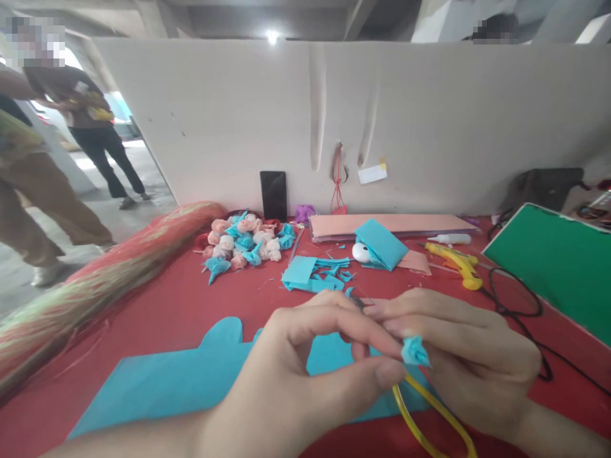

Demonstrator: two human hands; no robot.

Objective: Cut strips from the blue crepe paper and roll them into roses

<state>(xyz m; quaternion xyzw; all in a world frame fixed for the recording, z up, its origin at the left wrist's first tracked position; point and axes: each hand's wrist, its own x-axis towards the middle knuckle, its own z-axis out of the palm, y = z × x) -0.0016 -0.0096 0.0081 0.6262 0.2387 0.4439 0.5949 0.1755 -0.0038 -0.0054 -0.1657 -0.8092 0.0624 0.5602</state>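
My left hand [324, 362] is closed in a pinch, thumb and forefinger on a small twisted blue crepe-paper flower [415, 352]. Close against it, my right hand [458, 343] has its fingers bent together behind the flower. A yellow loop handle [415, 426] hangs below the right hand, and a bit of dark metal shows by its fingertips; they look like parts of a pair of scissors, mostly hidden by the hands. Beneath both hands lies a large sheet of blue crepe paper [167, 375] with a rounded lobe along its far edge.
Pink, white and blue paper flowers [245, 242] are heaped at the back left. Blue scraps [310, 273], a folded blue piece [384, 243], a yellow glue gun [456, 261] with black cord, and a green board [558, 267] lie beyond. A phone [273, 194] leans on the partition. People stand left.
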